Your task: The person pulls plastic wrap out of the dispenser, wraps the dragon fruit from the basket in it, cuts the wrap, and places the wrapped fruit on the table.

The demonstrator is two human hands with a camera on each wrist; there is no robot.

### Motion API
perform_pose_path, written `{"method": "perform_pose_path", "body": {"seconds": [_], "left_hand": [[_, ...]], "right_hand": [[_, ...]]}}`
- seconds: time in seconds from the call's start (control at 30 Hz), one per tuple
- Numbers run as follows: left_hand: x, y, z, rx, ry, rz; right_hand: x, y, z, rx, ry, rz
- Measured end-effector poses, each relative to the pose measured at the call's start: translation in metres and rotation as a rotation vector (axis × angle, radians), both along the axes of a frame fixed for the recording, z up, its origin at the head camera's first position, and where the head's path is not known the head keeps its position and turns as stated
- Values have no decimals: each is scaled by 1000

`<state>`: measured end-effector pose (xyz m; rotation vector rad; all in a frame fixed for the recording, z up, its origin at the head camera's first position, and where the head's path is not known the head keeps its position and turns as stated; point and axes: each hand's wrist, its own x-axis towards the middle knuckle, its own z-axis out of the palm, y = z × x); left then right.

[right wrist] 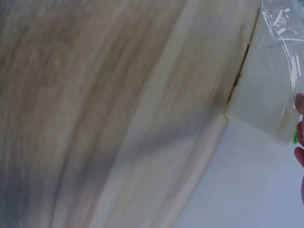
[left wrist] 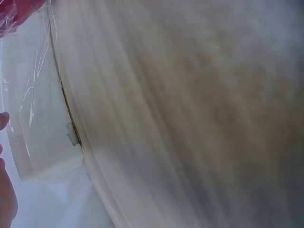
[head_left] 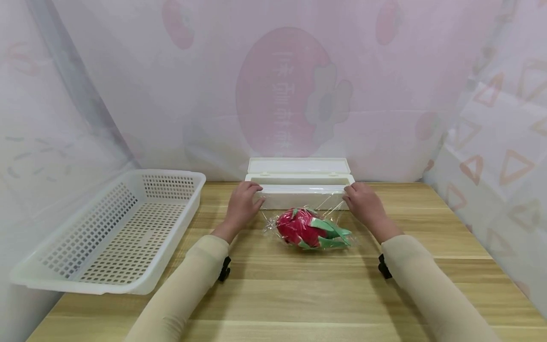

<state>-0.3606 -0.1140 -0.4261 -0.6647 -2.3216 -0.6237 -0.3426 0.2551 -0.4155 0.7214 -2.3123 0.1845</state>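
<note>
A red dragon fruit (head_left: 299, 228) with green leaf tips lies on the table, wrapped in clear cling film (head_left: 309, 202). The film runs back from the fruit to a white cling film dispenser (head_left: 299, 200), whose lid (head_left: 299, 166) stands raised behind it. At the dispenser's left front corner my left hand (head_left: 242, 202) pinches the film, thumb below the fingers. My right hand (head_left: 365, 202) pinches the film at the right corner. Both wrist views show only fingertips at the edge, next to the white dispenser (left wrist: 45, 123) and shiny film.
A white perforated plastic basket (head_left: 171, 254) stands to the left on the wooden table (head_left: 307, 299). Behind the dispenser hangs a pale pink printed curtain (head_left: 192, 95), and another patterned sheet (head_left: 504, 156) borders the right side.
</note>
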Motion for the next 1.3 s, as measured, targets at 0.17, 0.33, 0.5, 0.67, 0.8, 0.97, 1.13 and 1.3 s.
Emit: {"method": "perform_pose_path", "body": {"seconds": [0.17,0.33,0.5,0.67,0.8,0.97,1.13,1.3], "left_hand": [[0,3,1,-42,51,-5],[1,5,0,-71,51,12],[0,6,0,-75,49,24],[1,6,0,-71,63,16],[1,7,1,-80,72,-8],[0,9,2,-154,83,3],[-2,11,3,-222,65,58],[-1,13,4,-222,24,80]], "right_hand": [[-3,-1,-3,23,62,5],[-5,-1,-4,32,75,-4],[-6,-1,-6,23,97,5],[-4,-2,-5,8,132,28],[-1,-2,-4,-13,144,47],[2,0,-2,-34,152,70],[6,1,1,-43,163,96],[12,3,5,-56,191,148]]}}
